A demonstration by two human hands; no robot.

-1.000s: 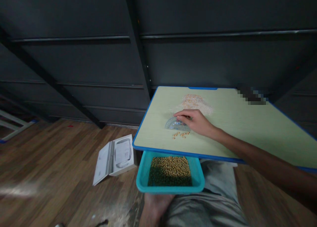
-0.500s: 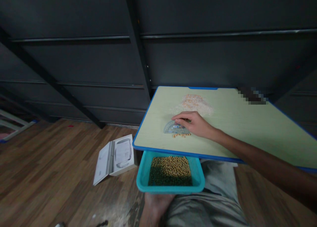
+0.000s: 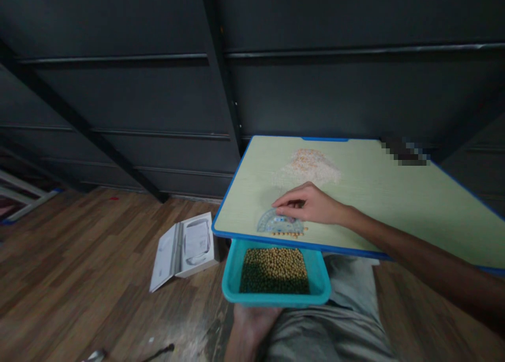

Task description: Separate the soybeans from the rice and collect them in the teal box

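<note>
The right hand (image 3: 296, 208) pinches a clear semicircular plastic protractor (image 3: 272, 224); yellow beans (image 3: 288, 234) remain on the green table (image 3: 394, 193). Beneath, the left hand (image 3: 257, 318), grip hidden, supports a bean-holding turquoise tray (image 3: 276, 299).

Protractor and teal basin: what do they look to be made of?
Protractor: likely clear, smooth plastic, since the tabletop shows through it. Teal basin: probably molded plastic with a slight sheen, judging by its even colour and rounded form; the look leaves this open.
</note>
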